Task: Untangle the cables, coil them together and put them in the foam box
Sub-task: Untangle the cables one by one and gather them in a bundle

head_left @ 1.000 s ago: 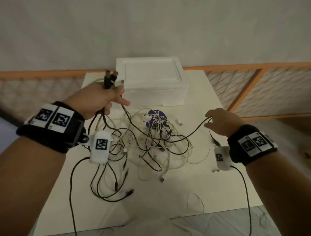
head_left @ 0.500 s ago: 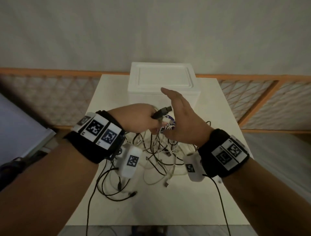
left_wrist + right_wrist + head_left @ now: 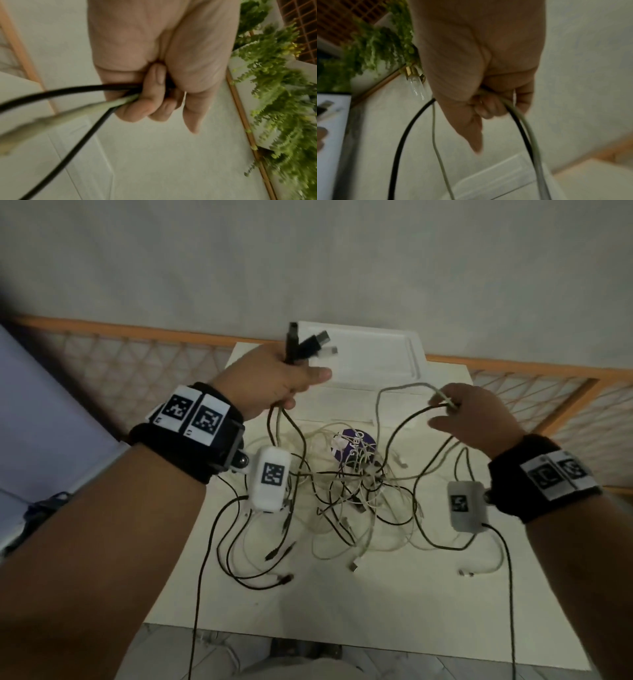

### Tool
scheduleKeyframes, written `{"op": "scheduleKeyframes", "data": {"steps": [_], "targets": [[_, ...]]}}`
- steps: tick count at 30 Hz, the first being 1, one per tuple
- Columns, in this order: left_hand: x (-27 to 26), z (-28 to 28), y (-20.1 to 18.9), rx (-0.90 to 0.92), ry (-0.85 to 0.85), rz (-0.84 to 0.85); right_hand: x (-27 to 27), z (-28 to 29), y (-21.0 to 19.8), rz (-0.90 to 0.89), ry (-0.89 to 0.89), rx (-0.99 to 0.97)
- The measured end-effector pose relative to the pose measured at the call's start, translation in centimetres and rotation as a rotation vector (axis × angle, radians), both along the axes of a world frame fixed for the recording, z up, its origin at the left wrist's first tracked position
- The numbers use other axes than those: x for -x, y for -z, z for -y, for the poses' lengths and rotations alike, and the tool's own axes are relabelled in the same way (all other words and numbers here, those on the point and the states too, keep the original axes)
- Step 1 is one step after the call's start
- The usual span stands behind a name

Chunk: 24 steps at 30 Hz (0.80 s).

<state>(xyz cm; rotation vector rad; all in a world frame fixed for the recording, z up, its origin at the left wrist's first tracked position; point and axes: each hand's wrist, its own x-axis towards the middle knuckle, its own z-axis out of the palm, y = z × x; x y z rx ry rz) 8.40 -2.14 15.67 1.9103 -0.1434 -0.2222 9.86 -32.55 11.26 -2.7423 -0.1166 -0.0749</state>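
A tangle of black and white cables (image 3: 356, 491) lies on the white table (image 3: 342, 604). My left hand (image 3: 274, 378) is raised over the table's far left and grips a bunch of cable ends (image 3: 96, 98), two black plugs and a white one (image 3: 308, 344) sticking up out of the fist. My right hand (image 3: 476, 416) is raised at the right and holds loops of a black and a white cable (image 3: 523, 128) in its curled fingers. The white foam box (image 3: 376, 361), lid on, stands at the table's far edge behind both hands.
A purple round sticker (image 3: 352, 445) lies under the tangle. Loose cable ends (image 3: 352, 566) spread toward the near edge. An orange-framed lattice railing (image 3: 548, 392) runs behind the table, with a grey wall above. Green plants (image 3: 278, 94) hang in the wrist views.
Both hands were together over the tangle; now they have drawn apart. The left has lifted with the plug bunch, and the right, which was open, has moved right holding cable loops.
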Motion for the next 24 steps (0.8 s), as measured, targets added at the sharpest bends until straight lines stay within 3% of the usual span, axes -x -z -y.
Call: {"op": "scheduleKeyframes", "data": {"steps": [3, 5, 7, 10, 12, 14, 15, 18, 20, 24], "targets": [[-0.2, -0.4, 0.3, 0.310, -0.120, -0.048, -0.6, 0.9, -0.4, -0.284, 0.082, 0.396], [-0.1, -0.1, 0.6, 0.379, -0.118, -0.052, -0.5, -0.9, -1.8, -0.225, -0.030, 0.526], [0.1, 0.6, 0.8, 0.432, -0.086, -0.060, 0.4, -4.7, -3.2, -0.153, -0.235, 0.323], [0.7, 1.9, 0.9, 0.592, -0.033, -0.033, 1.9, -12.7, -3.0, -0.193, -0.498, -0.257], [0.6, 1.8, 1.1, 0.672, -0.034, 0.012, 2.5, -16.4, -1.6, -0.243, -0.541, -0.625], [0.1, 0.4, 1.4, 0.785, -0.050, -0.006, 2.1, -17.8, -0.6, -0.288, -0.462, -0.794], [-0.2, -0.7, 1.6, 0.857, -0.064, -0.029, 1.9, -18.0, -0.3, -0.277, -0.431, -0.713], [-0.9, -4.5, 1.8, 1.151, -0.237, -0.056, 0.7, -15.9, 2.0, -0.170, -0.431, -0.211], [-1.1, -7.4, 2.0, 1.322, -0.400, -0.071, 0.6, -13.8, 3.1, -0.187, -0.383, -0.118], [-0.7, -9.6, 4.5, 1.152, -0.569, -0.170, 0.1, -10.7, 3.5, -0.223, -0.252, 0.072]]}}
